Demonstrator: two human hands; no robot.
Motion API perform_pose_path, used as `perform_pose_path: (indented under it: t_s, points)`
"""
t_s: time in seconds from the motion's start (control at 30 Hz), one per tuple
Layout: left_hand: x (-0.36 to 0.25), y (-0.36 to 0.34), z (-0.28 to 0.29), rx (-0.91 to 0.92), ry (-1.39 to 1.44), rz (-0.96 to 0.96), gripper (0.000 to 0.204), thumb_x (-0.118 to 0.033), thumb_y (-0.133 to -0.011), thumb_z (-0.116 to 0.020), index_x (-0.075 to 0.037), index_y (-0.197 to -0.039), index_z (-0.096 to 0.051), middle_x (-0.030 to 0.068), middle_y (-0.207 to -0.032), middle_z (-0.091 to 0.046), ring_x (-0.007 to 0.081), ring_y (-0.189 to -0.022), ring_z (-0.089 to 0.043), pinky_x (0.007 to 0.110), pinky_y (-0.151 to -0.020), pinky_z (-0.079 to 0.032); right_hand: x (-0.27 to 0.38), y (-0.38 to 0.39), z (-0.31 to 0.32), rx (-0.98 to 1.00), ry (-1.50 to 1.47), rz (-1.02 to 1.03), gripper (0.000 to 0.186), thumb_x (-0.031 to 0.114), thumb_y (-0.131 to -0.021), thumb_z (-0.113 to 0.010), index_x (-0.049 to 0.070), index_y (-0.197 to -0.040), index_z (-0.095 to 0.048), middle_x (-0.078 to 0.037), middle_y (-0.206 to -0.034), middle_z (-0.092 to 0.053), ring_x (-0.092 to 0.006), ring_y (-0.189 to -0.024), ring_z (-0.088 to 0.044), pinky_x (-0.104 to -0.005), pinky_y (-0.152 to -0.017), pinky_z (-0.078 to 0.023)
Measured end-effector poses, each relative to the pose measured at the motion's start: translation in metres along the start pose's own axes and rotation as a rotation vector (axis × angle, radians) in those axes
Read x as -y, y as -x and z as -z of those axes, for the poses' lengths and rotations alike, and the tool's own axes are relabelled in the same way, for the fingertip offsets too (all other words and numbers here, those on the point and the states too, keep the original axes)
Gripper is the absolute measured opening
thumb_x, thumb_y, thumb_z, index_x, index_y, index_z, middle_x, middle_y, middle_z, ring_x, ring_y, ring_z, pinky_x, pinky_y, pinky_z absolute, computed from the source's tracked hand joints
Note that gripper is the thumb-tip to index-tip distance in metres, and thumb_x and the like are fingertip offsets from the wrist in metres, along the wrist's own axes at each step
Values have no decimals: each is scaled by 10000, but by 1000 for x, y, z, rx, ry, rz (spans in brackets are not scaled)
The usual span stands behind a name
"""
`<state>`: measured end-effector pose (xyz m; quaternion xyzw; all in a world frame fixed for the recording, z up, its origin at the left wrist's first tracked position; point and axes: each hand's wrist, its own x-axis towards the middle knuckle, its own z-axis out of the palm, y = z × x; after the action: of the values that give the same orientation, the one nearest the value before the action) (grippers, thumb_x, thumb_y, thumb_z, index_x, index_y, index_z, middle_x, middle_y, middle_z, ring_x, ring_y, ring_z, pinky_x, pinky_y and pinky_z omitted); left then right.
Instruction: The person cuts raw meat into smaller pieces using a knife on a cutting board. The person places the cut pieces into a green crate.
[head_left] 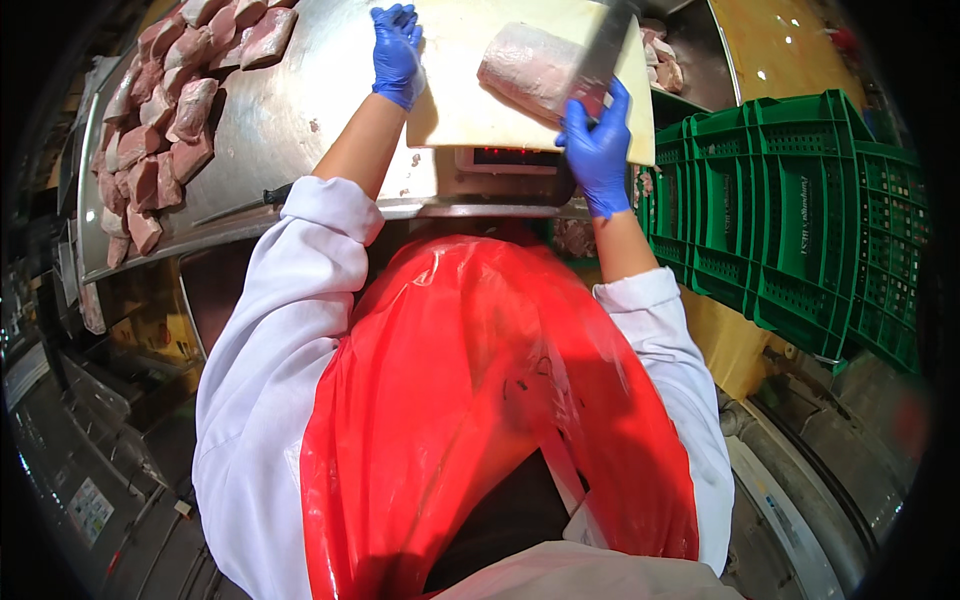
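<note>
Stainless steel is stretching across the upper part of the head view as a worktable [270, 120], and a pale cutting board [470, 100] is lying on it over a scale [510, 165] whose red display is showing just under the board's near edge; a large pale pink piece of meat [530, 70] is resting on the board toward its right side. Both hands are wearing blue gloves; the left hand [397, 55] is lying flat and open on the board's left edge, fingers stretched forward, gripping nothing. The right hand [597, 150] is closing around the handle of a knife [600, 50], whose broad blade is reaching up over the right end of the meat; whether the edge is touching the meat I cannot tell, as the blade is blurred. Many cut meat chunks [160, 110] are lying in rows on the table's left part, well apart from the board; a thin dark tool [245, 205] is lying near the table's front edge. Stacked green plastic crates [800, 210] are standing to the right; a red plastic apron [480, 400] over a white coat [260, 380] is filling the lower view.
</note>
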<state>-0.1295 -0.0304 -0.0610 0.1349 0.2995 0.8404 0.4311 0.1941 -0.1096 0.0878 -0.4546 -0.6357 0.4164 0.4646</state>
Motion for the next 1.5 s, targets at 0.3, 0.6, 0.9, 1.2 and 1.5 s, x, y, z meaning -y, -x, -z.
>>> perform_pose_path:
  t_s: [0.3, 0.6, 0.9, 1.2, 1.5]
  points:
    - [-53, 96, -77, 59, -589, -174, 590, -485, -1073, -301, 22, -1301, -501, 187, -1304, -585, 289, -1175, -588, 409, -985, -476, 23, -29, -57, 343, 882, 236, 738, 108, -894, -510, 123, -1575, -226, -226, -739, -684, -417, -651, -678, -532, -622, -542]
    - [-67, 97, -54, -41, -694, -229, 440, -358, -1079, -359, 12, -1236, -538, 177, -1189, -659, 256, -1012, -673, 368, -836, -525, 17, 79, 33, 587, 996, 221, 831, 31, -837, -550, 159, -1588, -218, -197, -724, -655, -387, -594, -646, -494, -549, -531]
    - [-37, 148, -122, 252, -1616, -198, 424, -458, -814, -706, -65, -964, -646, 147, -859, -694, 341, -762, -682, 434, -721, -536, 26, 98, 84, 375, 655, 121, 751, 55, -908, -551, 193, -1586, -258, -221, -725, -627, -393, -602, -627, -484, -558, -481]
    - [-55, 134, -93, 440, -1656, -209, 213, -294, -780, -666, -97, -858, -680, 121, -801, -714, 338, -728, -676, 409, -799, -486, 31, -2, -51, 286, 937, 322, 719, 113, -907, -519, 183, -1577, -270, -170, -764, -675, -357, -638, -671, -472, -597, -543]
    - [-52, 127, -84, 582, -1663, -382, 119, -217, -786, -655, -107, -822, -631, 112, -759, -684, 322, -684, -644, 438, -756, -437, 45, 60, -7, 567, 1223, 263, 838, 31, -833, -549, 181, -1591, -223, -154, -717, -612, -337, -574, -646, -481, -503, -518]
